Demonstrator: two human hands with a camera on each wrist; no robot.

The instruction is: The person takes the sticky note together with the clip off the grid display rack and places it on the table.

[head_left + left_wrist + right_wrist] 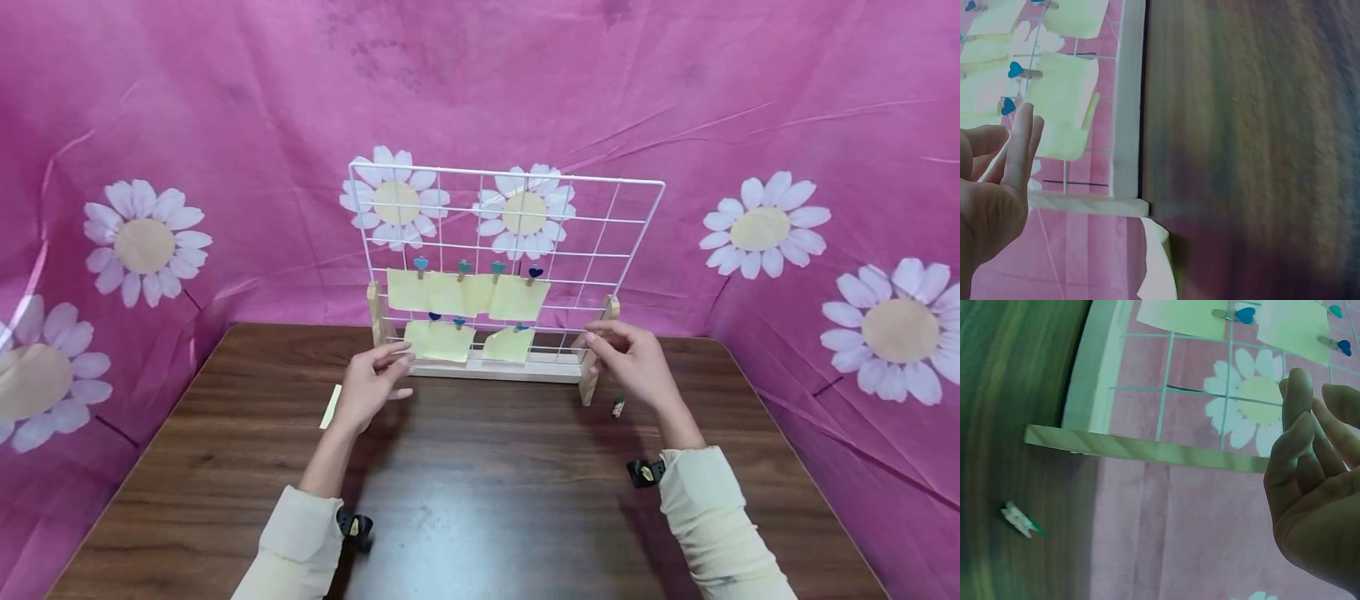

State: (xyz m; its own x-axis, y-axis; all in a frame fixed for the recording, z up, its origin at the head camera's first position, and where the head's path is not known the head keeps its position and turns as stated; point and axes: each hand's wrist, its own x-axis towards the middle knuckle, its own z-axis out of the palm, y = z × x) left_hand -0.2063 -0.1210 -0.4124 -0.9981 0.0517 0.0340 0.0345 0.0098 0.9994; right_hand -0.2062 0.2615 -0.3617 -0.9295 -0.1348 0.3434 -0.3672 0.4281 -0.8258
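Observation:
A white wire grid (600,221) stands in a wooden base (510,368) at the back of the table. Heart-topped clothespins, such as a dark blue clothespin (535,273), clip two rows of pale yellow paper notes (517,298) to the wires. My left hand (369,385) hovers by the grid's left end, near the lower left note (1060,106), fingers loosely extended and holding nothing. By the right wooden post (589,387) is my right hand (633,360), its fingers loosely bent; in the right wrist view nothing shows between thumb and fingers.
A loose small clothespin (618,407) lies on the table (480,492) right of the stand. A narrow pale yellow strip (330,407) lies left of my left hand. Pink cloth (262,125) with daisies hangs behind and along both sides.

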